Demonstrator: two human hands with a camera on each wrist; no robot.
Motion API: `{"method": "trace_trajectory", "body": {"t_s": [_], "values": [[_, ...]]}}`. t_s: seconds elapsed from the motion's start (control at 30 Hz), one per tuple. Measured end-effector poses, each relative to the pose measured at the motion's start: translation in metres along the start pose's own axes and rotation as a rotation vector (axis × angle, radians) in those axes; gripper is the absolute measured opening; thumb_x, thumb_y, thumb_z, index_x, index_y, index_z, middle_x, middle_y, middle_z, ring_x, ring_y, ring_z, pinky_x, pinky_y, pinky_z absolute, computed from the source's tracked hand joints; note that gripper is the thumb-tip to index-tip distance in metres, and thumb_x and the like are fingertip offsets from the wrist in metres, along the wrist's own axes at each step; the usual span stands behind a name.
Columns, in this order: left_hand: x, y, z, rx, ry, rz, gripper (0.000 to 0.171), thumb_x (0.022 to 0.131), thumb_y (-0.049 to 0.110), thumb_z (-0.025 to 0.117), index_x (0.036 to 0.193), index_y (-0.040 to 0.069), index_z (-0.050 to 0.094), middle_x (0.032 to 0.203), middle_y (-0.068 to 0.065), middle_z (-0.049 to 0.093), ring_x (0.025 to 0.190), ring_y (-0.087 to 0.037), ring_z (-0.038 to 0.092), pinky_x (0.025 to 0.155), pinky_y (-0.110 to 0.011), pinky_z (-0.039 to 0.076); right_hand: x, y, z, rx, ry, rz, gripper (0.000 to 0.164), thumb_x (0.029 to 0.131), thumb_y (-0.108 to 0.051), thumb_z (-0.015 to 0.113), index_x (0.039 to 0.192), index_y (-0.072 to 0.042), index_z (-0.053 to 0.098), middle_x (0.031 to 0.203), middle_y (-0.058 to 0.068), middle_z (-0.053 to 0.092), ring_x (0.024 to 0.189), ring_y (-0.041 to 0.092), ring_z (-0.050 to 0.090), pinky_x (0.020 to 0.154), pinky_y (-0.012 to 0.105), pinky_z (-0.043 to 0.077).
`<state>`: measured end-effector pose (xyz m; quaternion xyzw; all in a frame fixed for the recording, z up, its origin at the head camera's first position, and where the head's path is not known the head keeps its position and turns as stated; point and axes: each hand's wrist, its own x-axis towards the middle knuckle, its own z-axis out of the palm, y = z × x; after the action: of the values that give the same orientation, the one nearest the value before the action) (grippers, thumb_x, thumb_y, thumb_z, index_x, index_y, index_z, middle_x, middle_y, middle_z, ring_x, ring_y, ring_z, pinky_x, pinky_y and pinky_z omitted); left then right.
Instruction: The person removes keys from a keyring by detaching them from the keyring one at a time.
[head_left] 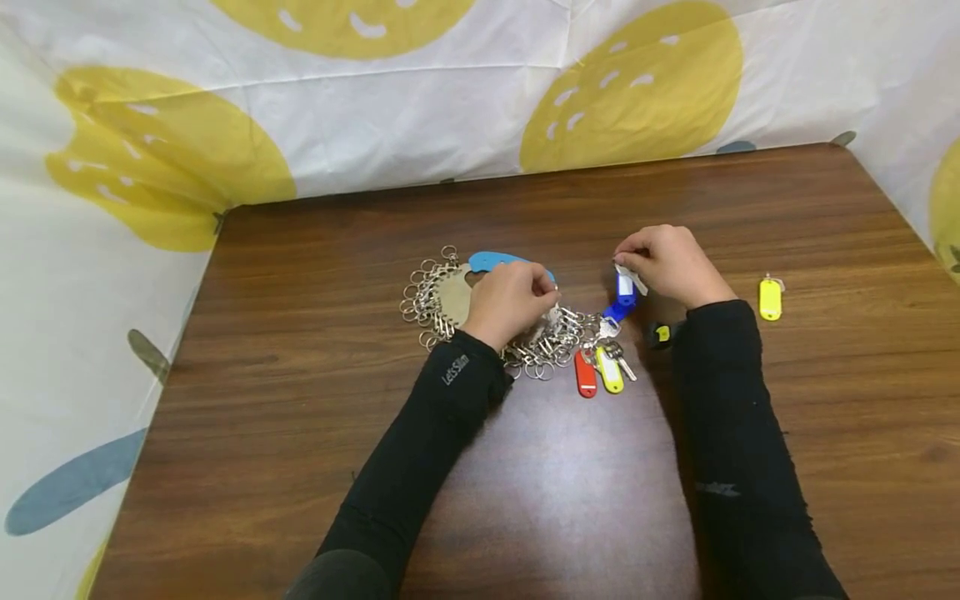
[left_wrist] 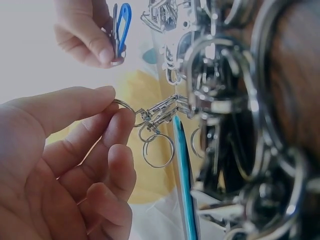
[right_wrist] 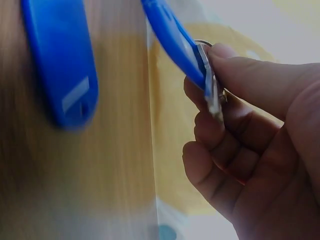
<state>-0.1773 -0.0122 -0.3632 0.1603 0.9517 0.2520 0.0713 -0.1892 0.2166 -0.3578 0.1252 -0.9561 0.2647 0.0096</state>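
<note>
Two hands working above worktop [head_left: 300, 400] in head view: left hand [head_left: 504, 302] reaching over metal plate [head_left: 453, 297] fringed with clips and rings, right hand [head_left: 671, 262] holding blue tag [head_left: 625, 288] and key [head_left: 637, 282] just right of plate. Red tag [head_left: 586, 375] and yellow tag [head_left: 609, 372] lying nearer wearer. Left wrist view: thumb and fingers pinching clip ring [left_wrist: 124, 103]. Right wrist view: thumb and fingers pinching blue tag's ring end, second blue tag [right_wrist: 62, 60] lying beside.
</note>
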Motion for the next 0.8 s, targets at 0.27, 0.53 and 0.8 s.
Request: {"method": "trace_trajectory", "body": {"t_s": [0.27, 0.53, 0.8], "values": [[0.000, 0.001, 0.000, 0.007, 0.003, 0.006, 0.012, 0.090, 0.035, 0.062, 0.088, 0.026, 0.070, 0.083, 0.011, 0.070, 0.075, -0.009, 0.062, 0.067, -0.034, 0.049, -0.008, 0.020, -0.013, 0.005, 0.046, 0.069, 0.021, 0.094, -0.018, 0.059, 0.099, -0.002, 0.072, 0.092, 0.017, 0.070, 0.076, 0.024, 0.055, 0.067, 0.033, 0.041], [0.002, 0.000, 0.001, 0.010, 0.005, 0.003, 0.012, 0.089, 0.035, 0.063, 0.087, 0.026, 0.070, 0.083, 0.011, 0.070, 0.075, -0.010, 0.062, 0.068, -0.036, 0.049, -0.009, 0.022, -0.014, 0.036, 0.032, 0.112, 0.025, 0.094, -0.022, 0.058, 0.101, -0.002, 0.071, 0.097, 0.019, 0.069, 0.080, 0.026, 0.055, 0.068, 0.033, 0.041], [0.001, 0.000, 0.000, -0.001, -0.003, -0.002, 0.011, 0.090, 0.034, 0.063, 0.086, 0.027, 0.070, 0.083, 0.011, 0.070, 0.075, -0.010, 0.062, 0.069, -0.036, 0.049, -0.013, 0.030, -0.021, 0.027, 0.064, 0.132, 0.027, 0.095, -0.024, 0.057, 0.100, -0.002, 0.072, 0.098, 0.019, 0.069, 0.082, 0.026, 0.056, 0.070, 0.034, 0.041]]}}
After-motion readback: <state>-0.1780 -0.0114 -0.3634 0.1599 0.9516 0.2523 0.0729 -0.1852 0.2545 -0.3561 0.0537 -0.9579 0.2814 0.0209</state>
